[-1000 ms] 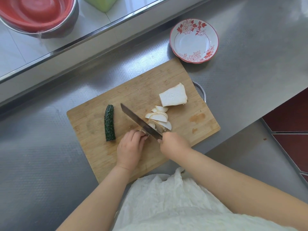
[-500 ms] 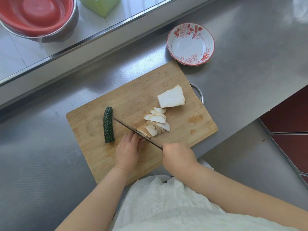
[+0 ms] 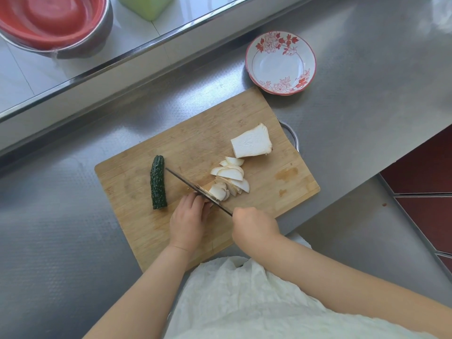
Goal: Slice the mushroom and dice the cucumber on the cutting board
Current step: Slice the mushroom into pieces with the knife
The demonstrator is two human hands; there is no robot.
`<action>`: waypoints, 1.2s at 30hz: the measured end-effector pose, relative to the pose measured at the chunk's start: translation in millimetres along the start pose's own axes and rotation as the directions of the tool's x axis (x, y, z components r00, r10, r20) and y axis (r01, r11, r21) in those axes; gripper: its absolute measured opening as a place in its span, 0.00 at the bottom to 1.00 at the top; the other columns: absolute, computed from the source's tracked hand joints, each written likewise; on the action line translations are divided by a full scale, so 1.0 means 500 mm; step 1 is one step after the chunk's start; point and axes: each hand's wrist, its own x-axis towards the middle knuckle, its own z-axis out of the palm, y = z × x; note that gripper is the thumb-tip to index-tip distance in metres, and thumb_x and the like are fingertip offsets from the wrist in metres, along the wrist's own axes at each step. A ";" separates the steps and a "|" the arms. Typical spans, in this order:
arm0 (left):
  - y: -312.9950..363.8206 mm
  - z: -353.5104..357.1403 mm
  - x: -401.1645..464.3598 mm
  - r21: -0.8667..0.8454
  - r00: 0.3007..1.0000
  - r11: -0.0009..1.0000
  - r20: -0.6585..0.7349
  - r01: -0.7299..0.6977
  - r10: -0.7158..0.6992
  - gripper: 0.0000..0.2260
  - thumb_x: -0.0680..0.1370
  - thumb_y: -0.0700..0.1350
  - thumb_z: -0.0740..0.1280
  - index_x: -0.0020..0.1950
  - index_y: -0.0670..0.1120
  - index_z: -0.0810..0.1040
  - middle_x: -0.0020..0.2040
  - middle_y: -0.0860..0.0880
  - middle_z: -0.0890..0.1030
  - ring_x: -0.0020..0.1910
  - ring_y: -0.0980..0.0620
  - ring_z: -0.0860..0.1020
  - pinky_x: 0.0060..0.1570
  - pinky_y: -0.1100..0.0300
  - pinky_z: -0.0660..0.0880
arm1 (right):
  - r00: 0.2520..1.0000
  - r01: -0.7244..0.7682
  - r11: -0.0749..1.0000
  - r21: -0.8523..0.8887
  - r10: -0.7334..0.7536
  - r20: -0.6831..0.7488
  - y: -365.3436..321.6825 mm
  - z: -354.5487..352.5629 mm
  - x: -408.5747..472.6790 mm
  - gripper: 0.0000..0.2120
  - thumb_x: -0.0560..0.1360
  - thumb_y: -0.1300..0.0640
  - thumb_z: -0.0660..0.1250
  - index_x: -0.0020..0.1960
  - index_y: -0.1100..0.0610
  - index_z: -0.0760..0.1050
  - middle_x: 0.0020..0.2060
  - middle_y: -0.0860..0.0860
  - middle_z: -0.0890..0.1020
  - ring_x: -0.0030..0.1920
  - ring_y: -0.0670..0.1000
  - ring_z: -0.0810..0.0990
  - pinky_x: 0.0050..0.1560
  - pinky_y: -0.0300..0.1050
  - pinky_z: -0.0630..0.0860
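A wooden cutting board (image 3: 244,133) lies at an angle across the middle of the frame on a steel counter (image 3: 354,69); a metal loop handle sticks out at its right edge. The right hand (image 3: 254,227), at the lower centre, is curled round the handle of a knife (image 3: 195,188), though the handle itself is hidden inside the fist; the dark blade runs up and to the left, edge down on the board. The left hand (image 3: 188,221), just left of the blade, has its fingers curled down over a small mushroom piece, which is mostly hidden beneath them; its fingertips touch the blade's side. Right of the blade lies a heap of pale mushroom slices (image 3: 231,178), overlapping each other; above and to the right of them sits an uncut mushroom chunk (image 3: 252,141), apart from the slices. A whole dark green cucumber (image 3: 158,182) lies nearly upright in the frame at the left of the board, just beyond the knife tip and not touching it. In the upper right of the frame a white bowl with red flowers (image 3: 280,63) stands on the counter near the board's corner; in the upper left sits a metal bowl with a red inside (image 3: 49,23), with a light green container (image 3: 146,6) beside it.
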 end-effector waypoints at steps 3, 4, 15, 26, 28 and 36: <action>0.003 0.001 0.000 0.018 0.999 1.000 -0.034 -0.011 0.012 0.15 0.78 0.49 0.60 0.40 0.40 0.76 0.38 0.44 0.77 0.36 0.44 0.74 0.27 0.54 0.71 | 1.000 0.000 1.000 0.030 0.000 -0.006 0.001 0.007 0.016 0.09 0.78 0.65 0.57 0.55 0.60 0.73 0.50 0.56 0.80 0.50 0.58 0.79 0.39 0.44 0.69; 0.003 0.001 0.000 0.020 0.999 1.000 -0.042 -0.015 0.016 0.14 0.78 0.49 0.60 0.41 0.40 0.76 0.38 0.45 0.77 0.36 0.45 0.73 0.28 0.55 0.70 | 1.000 -0.005 0.999 0.040 0.005 -0.004 0.001 0.010 0.021 0.09 0.78 0.65 0.57 0.55 0.60 0.73 0.50 0.56 0.80 0.51 0.58 0.79 0.40 0.45 0.69; -0.002 -0.003 -0.006 -0.091 1.000 0.996 -0.010 0.005 -0.006 0.12 0.79 0.49 0.62 0.45 0.43 0.80 0.43 0.49 0.79 0.41 0.50 0.74 0.34 0.57 0.72 | 0.999 -0.037 0.945 0.324 0.042 -0.007 0.055 0.020 0.059 0.11 0.81 0.50 0.57 0.48 0.57 0.72 0.37 0.52 0.75 0.40 0.56 0.75 0.39 0.44 0.71; -0.007 0.003 -0.007 -0.043 0.999 0.999 -0.040 -0.016 0.015 0.14 0.76 0.47 0.60 0.42 0.37 0.78 0.40 0.42 0.79 0.40 0.46 0.72 0.30 0.55 0.73 | 0.992 0.078 0.996 0.044 -0.073 -0.108 0.025 0.015 -0.028 0.09 0.79 0.63 0.56 0.55 0.58 0.73 0.46 0.56 0.81 0.38 0.55 0.73 0.25 0.40 0.56; -0.007 0.001 -0.008 -0.025 0.999 0.999 -0.032 -0.021 0.020 0.14 0.76 0.47 0.59 0.41 0.37 0.78 0.39 0.42 0.78 0.37 0.43 0.74 0.28 0.55 0.73 | 0.992 0.074 0.996 0.046 -0.069 -0.102 0.020 0.013 -0.031 0.08 0.78 0.63 0.56 0.54 0.58 0.73 0.45 0.56 0.80 0.38 0.55 0.70 0.25 0.40 0.56; -0.016 0.008 -0.006 -0.043 0.999 0.998 -0.002 -0.037 0.037 0.15 0.78 0.47 0.59 0.45 0.37 0.79 0.41 0.41 0.79 0.40 0.42 0.75 0.31 0.51 0.75 | 0.997 0.048 0.998 0.046 -0.046 -0.055 0.006 0.015 -0.019 0.06 0.78 0.65 0.57 0.49 0.57 0.71 0.30 0.50 0.64 0.38 0.55 0.71 0.32 0.42 0.66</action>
